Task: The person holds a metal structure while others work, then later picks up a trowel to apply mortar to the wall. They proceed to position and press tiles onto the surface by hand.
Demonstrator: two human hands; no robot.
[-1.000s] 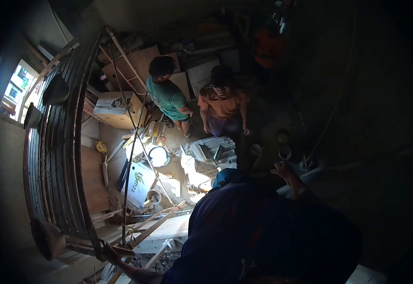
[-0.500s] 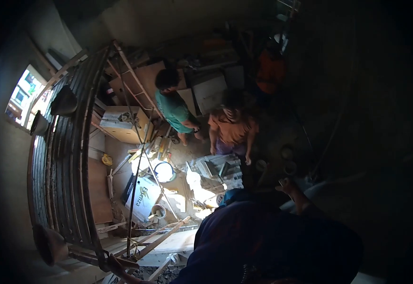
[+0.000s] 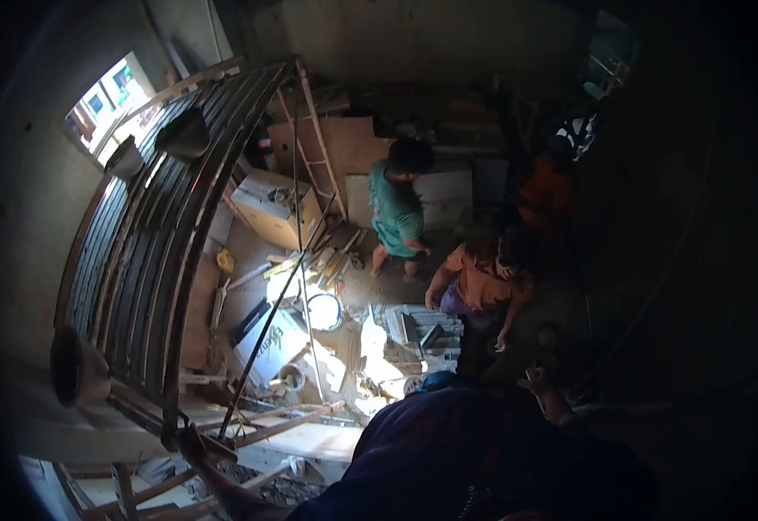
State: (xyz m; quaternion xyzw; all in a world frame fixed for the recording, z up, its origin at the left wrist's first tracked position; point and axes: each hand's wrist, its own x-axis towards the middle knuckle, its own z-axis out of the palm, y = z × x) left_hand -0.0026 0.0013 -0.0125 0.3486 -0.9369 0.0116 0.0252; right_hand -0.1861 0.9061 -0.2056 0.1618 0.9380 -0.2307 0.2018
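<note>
At the lower left, my left hand (image 3: 191,443) is closed round the end of the scaffold frame (image 3: 175,382), beside its slatted platform (image 3: 140,286). My right hand (image 3: 535,382) is held out in dim light at the right of my body. Its fingers look apart, with nothing clearly visible in them, and it touches nothing that I can make out. Buckets (image 3: 79,369) stand on the platform, one near my left hand and two at the far end.
Below are a person in green (image 3: 396,208), a person in orange (image 3: 483,282) and another in orange (image 3: 548,187) farther back. A cardboard box (image 3: 279,208), a white-rimmed bucket (image 3: 322,311), an Essenza box (image 3: 270,347) and stacked strips (image 3: 426,330) lie around. Thin rods cross the view.
The view has turned, shifting the room rightward. The nearer person in orange has turned and leans more. My left hand stays on the frame, and my right hand is still held out.
</note>
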